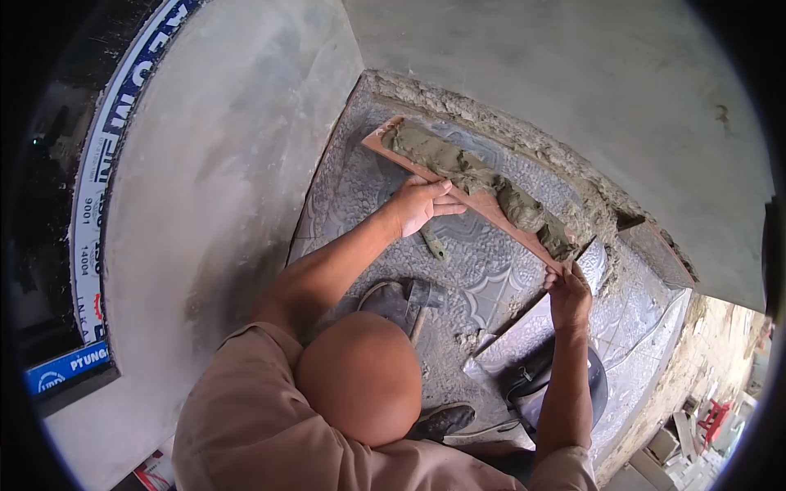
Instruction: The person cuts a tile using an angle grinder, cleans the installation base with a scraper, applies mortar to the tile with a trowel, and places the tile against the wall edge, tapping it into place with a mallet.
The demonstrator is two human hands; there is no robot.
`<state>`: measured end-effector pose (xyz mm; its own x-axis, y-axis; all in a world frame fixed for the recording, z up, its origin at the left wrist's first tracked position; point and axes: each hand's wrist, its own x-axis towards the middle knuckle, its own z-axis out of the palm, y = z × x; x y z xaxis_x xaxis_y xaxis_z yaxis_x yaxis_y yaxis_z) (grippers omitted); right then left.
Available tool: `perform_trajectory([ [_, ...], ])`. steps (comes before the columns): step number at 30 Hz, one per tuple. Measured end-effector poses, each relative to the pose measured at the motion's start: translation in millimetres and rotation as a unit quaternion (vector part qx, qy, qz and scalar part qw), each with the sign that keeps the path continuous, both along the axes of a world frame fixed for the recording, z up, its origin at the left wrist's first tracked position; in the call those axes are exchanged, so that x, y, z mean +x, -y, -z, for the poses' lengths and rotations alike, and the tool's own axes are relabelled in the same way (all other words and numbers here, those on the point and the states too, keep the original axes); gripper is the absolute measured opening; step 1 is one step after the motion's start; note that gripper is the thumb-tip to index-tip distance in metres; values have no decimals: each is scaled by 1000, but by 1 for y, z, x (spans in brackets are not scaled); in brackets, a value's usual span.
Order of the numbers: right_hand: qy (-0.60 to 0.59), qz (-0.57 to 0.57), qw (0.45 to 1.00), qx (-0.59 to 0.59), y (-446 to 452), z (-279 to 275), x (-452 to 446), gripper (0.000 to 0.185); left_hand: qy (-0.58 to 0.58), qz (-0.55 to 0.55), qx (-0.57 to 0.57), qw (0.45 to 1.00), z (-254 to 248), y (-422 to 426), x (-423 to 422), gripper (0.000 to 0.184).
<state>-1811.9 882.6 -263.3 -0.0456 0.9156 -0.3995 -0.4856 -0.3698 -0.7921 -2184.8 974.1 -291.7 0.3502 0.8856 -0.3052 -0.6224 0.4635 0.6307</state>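
A narrow reddish-brown tile strip (485,204) slants across the middle of the view. Wet grey mortar (524,209) lies along its upper face in uneven lumps. My left hand (419,204) supports the strip's near edge left of its middle, thumb on top and fingers below. At the lower right end, my right hand (567,296) pinches the strip's corner. Beneath my left hand, a tool's curved greenish handle (435,244) shows on the floor; its other end is hidden. A hammer (426,295) rests near my shoe.
Patterned grey tiles (483,274) cover the floor. Rough mortar (491,123) runs along the base of the grey wall (573,82), where another tile strip (657,252) stands. Shiny tile pieces (517,331) lie by my right forearm. Rubble and a red object (714,421) are at lower right.
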Motion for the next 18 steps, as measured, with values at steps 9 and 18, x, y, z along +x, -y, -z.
perform_trajectory([
  [9,4,14,996,-92,-125,83,-23,25,-46,-86,-49,994,54,-82,-31,26],
  [18,35,27,988,-150,-193,89,-14,32,-101,-101,-85,986,46,-125,-25,38],
])
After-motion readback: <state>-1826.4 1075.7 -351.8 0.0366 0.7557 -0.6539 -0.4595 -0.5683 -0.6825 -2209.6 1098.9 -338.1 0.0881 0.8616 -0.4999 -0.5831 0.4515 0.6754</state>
